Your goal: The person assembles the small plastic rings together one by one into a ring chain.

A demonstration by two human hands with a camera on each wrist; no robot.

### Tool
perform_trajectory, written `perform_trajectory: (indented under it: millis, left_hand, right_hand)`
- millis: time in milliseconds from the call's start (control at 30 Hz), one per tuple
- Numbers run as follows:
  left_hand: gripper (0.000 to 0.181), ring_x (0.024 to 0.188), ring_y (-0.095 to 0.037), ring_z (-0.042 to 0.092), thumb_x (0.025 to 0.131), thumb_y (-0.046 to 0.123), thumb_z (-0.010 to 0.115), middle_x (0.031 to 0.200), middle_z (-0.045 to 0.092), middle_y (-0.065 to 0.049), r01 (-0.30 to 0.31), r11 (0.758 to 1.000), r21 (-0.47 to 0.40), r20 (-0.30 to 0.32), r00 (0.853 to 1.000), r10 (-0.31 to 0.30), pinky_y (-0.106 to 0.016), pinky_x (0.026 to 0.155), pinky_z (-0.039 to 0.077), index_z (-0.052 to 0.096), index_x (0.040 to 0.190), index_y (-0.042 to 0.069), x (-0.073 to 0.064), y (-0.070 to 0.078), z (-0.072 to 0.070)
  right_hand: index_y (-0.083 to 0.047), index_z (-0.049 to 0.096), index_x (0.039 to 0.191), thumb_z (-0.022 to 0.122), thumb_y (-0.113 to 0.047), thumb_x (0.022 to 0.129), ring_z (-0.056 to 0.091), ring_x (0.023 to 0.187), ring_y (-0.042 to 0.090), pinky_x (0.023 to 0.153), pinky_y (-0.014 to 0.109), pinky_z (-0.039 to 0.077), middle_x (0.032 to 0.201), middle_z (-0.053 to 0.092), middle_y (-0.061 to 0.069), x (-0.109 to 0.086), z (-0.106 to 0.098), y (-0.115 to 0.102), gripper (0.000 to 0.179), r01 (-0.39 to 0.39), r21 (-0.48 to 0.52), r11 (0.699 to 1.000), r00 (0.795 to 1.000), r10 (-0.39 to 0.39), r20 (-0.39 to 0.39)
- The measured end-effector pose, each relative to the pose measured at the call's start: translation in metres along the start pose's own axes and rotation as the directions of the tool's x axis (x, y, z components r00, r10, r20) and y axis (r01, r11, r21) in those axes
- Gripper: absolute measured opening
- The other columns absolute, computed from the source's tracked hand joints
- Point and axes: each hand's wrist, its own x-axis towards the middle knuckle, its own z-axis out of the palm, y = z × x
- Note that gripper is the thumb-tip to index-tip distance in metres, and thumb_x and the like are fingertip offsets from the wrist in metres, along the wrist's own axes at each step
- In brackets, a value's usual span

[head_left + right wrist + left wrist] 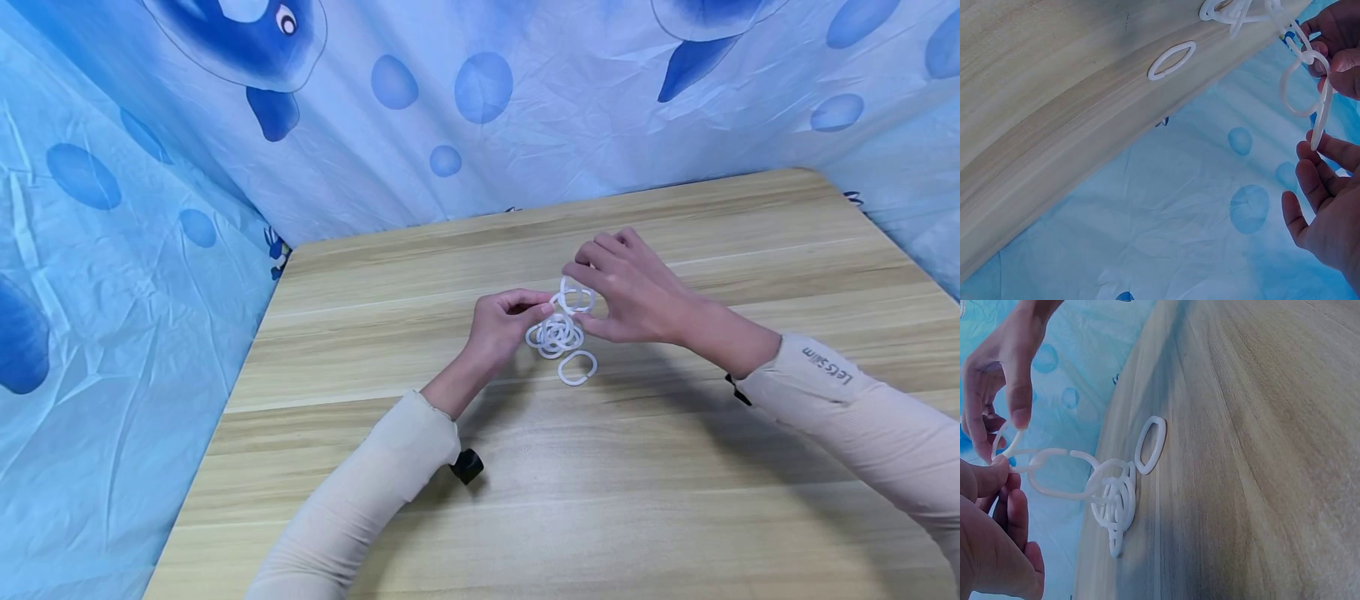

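White plastic rings, each with a small gap, are hooked into a chain whose lower part lies in a pile (556, 334) on the wooden table. My left hand (501, 327) pinches a ring of the chain between thumb and fingers, lifted just above the pile. Opposite it, my right hand (633, 290) holds another white ring (1324, 115) by its edge between thumb and fingertips. That ring crosses the chain near the left fingertips; whether it is hooked through cannot be told. One loose ring (1162, 434) lies flat beside the pile, on the side nearer me.
The wooden table (570, 500) spreads around both hands. A blue curtain (555, 142) with whale and bubble prints hangs behind its far edge and along the left side. Dark wrist cameras (467, 467) sit under the sleeves.
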Motion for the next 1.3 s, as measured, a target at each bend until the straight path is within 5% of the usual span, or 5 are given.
perform_trajectory:
  millis: [833, 1300]
  left_hand:
    - [0.013, 0.088, -0.010, 0.063, 0.085, 0.010, 0.074, 0.097, 0.072, -0.003, -0.010, 0.998, 0.062, -0.004, 1.000, 0.011, -0.020, 0.076, 0.051, 0.075, 0.097, 0.004, 0.003, -0.002, -0.001]
    - [0.010, 0.085, -0.010, 0.061, 0.085, 0.008, 0.073, 0.096, 0.071, -0.002, -0.015, 0.988, 0.151, -0.004, 1.000, 0.015, -0.018, 0.069, 0.048, 0.076, 0.094, 0.006, 0.003, -0.002, 0.000]
  right_hand:
    - [-0.001, 0.062, 0.092, 0.075, -0.034, 0.070, 0.047, 0.080, 0.032, 0.069, 0.042, 0.039, 0.086, 0.056, 0.012, 0.008, -0.008, -0.004, 0.042, 0.060, -0.125, 0.990, 0.991, -0.044, 0.130]
    - [-0.003, 0.066, 0.091, 0.077, -0.032, 0.069, 0.048, 0.081, 0.028, 0.067, 0.039, 0.042, 0.086, 0.057, 0.009, 0.012, -0.016, -0.005, 0.038, 0.009, -0.029, 1.000, 0.971, -0.002, 0.240]
